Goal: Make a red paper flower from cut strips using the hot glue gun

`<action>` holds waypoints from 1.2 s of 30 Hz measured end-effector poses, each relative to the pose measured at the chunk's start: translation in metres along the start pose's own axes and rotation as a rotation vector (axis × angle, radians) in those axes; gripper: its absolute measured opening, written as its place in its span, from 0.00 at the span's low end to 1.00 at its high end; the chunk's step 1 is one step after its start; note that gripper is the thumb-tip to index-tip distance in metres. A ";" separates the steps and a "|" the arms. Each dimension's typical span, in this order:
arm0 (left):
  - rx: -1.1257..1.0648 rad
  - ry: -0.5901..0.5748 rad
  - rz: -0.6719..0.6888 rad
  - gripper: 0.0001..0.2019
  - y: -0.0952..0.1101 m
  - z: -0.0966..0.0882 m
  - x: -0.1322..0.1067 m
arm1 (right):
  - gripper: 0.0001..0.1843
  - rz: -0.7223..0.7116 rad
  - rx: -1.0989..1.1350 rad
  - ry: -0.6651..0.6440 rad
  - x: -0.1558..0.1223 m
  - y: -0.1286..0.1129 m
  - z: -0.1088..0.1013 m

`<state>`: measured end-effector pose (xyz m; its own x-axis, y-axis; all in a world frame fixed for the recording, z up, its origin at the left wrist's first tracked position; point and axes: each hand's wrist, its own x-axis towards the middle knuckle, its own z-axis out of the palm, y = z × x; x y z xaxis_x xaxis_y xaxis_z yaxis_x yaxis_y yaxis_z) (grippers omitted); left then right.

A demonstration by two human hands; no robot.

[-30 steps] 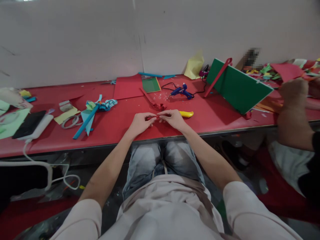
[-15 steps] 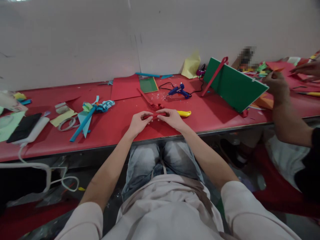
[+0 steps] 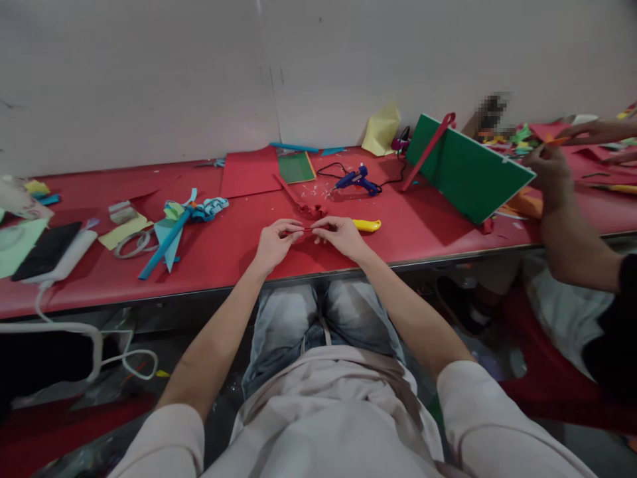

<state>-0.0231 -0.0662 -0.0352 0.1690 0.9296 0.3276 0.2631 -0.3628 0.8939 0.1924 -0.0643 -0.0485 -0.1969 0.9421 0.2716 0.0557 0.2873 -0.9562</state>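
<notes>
Close to the front edge of the red table (image 3: pixel 213 259), my left hand (image 3: pixel 275 244) and my right hand (image 3: pixel 342 237) pinch the two ends of a thin red paper strip (image 3: pixel 308 230). Only a short stretch of it shows between the fingertips. Just beyond my hands lies a curled red paper piece (image 3: pixel 312 211) with a straight red stem. A yellow utility knife (image 3: pixel 367 226) lies right of my right hand, its front end hidden behind that hand. Farther back is a blue glue gun (image 3: pixel 357 180), its nozzle pointing left.
Left stand a blue paper flower (image 3: pixel 166 245), tape rolls (image 3: pixel 134 244) and a black phone (image 3: pixel 47 252) on a white block. Red paper sheets (image 3: pixel 251 172) lie behind. A green board (image 3: pixel 462 169) leans at right, beside another person's arm (image 3: pixel 572 226) and hands.
The red paper between my hands looked thicker before; now a thinner line shows, and my right fingers have shifted slightly. The neighbouring person's far hand has come closer to their near hand.
</notes>
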 end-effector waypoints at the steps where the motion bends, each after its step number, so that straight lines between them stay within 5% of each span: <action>1: -0.002 0.002 0.003 0.14 0.001 -0.001 0.000 | 0.16 -0.007 0.003 -0.003 -0.001 -0.001 0.000; 11: -0.085 -0.050 -0.097 0.18 0.000 0.005 0.000 | 0.08 -0.142 -0.024 0.035 0.001 0.001 -0.001; 16: -0.103 -0.066 -0.134 0.11 0.004 0.005 0.000 | 0.21 -0.008 0.087 -0.026 0.001 0.000 0.000; 23: -0.124 -0.086 -0.180 0.16 0.011 0.005 -0.002 | 0.18 0.019 0.088 -0.028 -0.003 -0.006 0.000; 31: -0.152 -0.042 -0.217 0.07 0.012 0.006 -0.002 | 0.19 0.018 0.084 -0.058 -0.002 -0.006 0.001; 36: -0.188 -0.099 -0.255 0.15 0.011 0.007 -0.003 | 0.17 0.042 0.118 -0.007 0.002 0.004 0.000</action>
<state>-0.0145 -0.0733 -0.0289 0.2138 0.9749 0.0628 0.1304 -0.0922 0.9872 0.1922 -0.0610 -0.0514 -0.2038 0.9515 0.2304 -0.0512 0.2246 -0.9731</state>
